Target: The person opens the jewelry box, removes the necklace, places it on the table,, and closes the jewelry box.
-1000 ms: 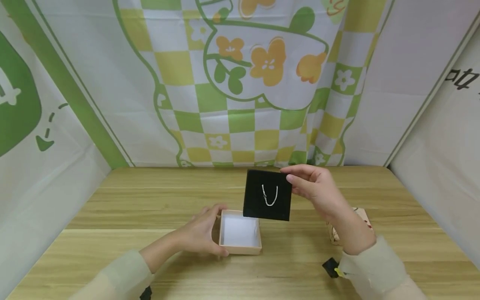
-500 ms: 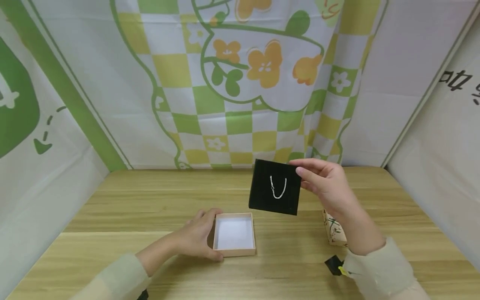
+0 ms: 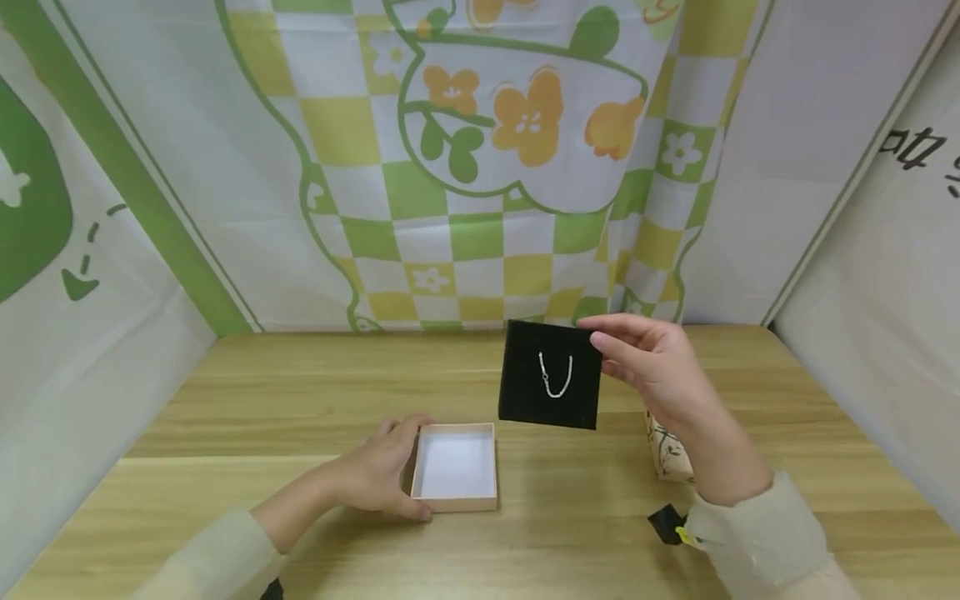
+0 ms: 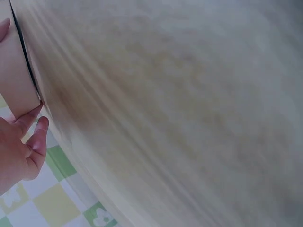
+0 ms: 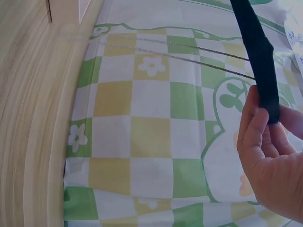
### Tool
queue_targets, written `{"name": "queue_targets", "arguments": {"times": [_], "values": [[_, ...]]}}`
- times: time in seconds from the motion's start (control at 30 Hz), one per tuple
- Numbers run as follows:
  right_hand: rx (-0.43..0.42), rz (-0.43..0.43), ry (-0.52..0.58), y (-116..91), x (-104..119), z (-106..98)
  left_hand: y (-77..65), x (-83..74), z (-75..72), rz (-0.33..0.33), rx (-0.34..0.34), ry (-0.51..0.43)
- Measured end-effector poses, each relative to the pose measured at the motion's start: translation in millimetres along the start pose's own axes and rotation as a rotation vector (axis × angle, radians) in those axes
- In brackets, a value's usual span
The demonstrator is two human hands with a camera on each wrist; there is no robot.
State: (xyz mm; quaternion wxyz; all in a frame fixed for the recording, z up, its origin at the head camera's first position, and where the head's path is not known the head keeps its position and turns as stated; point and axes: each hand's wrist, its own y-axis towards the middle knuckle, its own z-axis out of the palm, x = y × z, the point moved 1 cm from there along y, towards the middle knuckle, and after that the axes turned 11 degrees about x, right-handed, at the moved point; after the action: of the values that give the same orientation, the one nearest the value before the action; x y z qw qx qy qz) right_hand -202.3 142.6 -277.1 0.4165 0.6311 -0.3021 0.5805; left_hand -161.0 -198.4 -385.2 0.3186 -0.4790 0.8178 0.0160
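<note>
My right hand (image 3: 652,367) pinches the upper right corner of a square black jewellery pad (image 3: 521,387), held up above the table. A silver chain necklace (image 3: 557,395) shows as a U on its front. In the right wrist view the pad (image 5: 260,56) is edge-on, and two long strands of the chain (image 5: 203,62) trail from its back. My left hand (image 3: 371,477) grips the left side of a shallow beige box (image 3: 457,505), thumb at the near corner and fingers at the far one. The box has a white inside with nothing in it. The left wrist view catches only its side (image 4: 16,71).
A beige box lid with a plant print (image 3: 669,454) lies at the right, partly behind my right forearm. By the right sleeve is a small black piece (image 3: 664,525) with a yellow bit. A checked cloth (image 3: 480,242) hangs behind the wooden table (image 3: 570,533).
The pad has risen and shifted right, away from above the box, then stayed nearly still. My left hand and the box have slid a little to the left.
</note>
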Motion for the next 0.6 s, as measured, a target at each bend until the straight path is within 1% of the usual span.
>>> {"name": "queue_targets", "arguments": {"times": [0.1, 0.17, 0.27, 0.33, 0.37, 0.4, 0.47, 0.53, 0.6], "values": [[0.007, 0.010, -0.032, 0.1, 0.8, 4.0, -5.1, -1.5, -4.7, -0.006, 0.030, -0.017], [0.010, 0.014, -0.049, -0.7, 0.7, 6.5, -8.3, -4.2, -8.1, -0.021, 0.088, -0.039], [0.013, 0.020, -0.077, -3.7, -0.7, 8.6, -12.8, -12.1, -13.4, -0.069, 0.185, -0.042], [0.020, 0.026, -0.097, -6.0, -1.9, 9.7, -16.0, -20.3, -17.1, -0.112, 0.204, -0.032], [0.027, 0.027, -0.110, -6.8, -2.4, 10.2, -17.5, -25.0, -19.6, -0.124, 0.196, -0.021], [0.034, 0.025, -0.120, -7.5, -2.8, 10.7, -18.7, -30.4, -22.7, -0.125, 0.174, -0.014], [0.047, 0.014, -0.138, -8.2, -2.8, 11.8, -20.5, -42.3, -29.6, -0.115, 0.104, -0.015], [0.057, -0.004, -0.142, -8.3, -2.1, 12.8, -20.2, -54.6, -37.5, -0.049, 0.025, -0.039], [0.059, -0.014, -0.136, -9.0, -1.3, 13.2, -18.7, -67.7, -44.0, 0.029, -0.046, -0.097]]}}
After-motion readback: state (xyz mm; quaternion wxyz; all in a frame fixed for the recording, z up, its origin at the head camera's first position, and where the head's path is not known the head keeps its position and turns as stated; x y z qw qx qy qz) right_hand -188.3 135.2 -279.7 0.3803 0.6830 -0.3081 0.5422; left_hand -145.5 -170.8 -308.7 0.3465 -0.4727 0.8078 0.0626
